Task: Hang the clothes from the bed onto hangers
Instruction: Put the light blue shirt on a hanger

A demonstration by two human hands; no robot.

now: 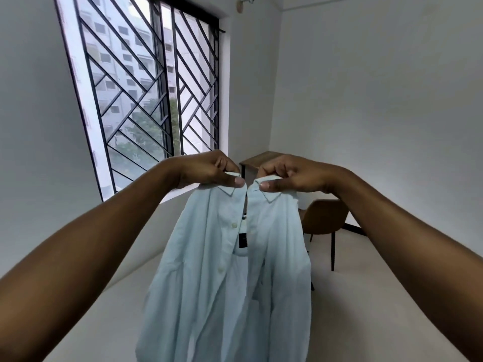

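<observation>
Hanging straight down from both hands in the head view, the pale blue shirt [230, 278] has its long axis vertical. Its collar [226, 189] is at the top, level with the hands, and the body falls below them past the bottom edge of the picture. The left hand [209, 169] pinches 1 collar wing between thumb and curled fingers, and the right hand [290, 173] pinches the other wing the same way. The 2 hands are level and near each other but apart, with a narrow gap between the thumbs where the unbuttoned front parts. The open front faces the person, and a dark label [242, 240] shows inside, below that gap. Neither hand is nearer the shirt, since each holds its own side.

No hanger and no bed shows, so which way the shirt must travel cannot be told. In my judgement a hanger would have to go in at the neck opening between the hands, and 1 hand would have to let go to fetch it, leaving the shirt on a single wing.

Beyond the hands stands a wooden counter [261, 158]. A brown chair [324, 218] sits below the right hand, and a barred window [146, 82] is above the left.
</observation>
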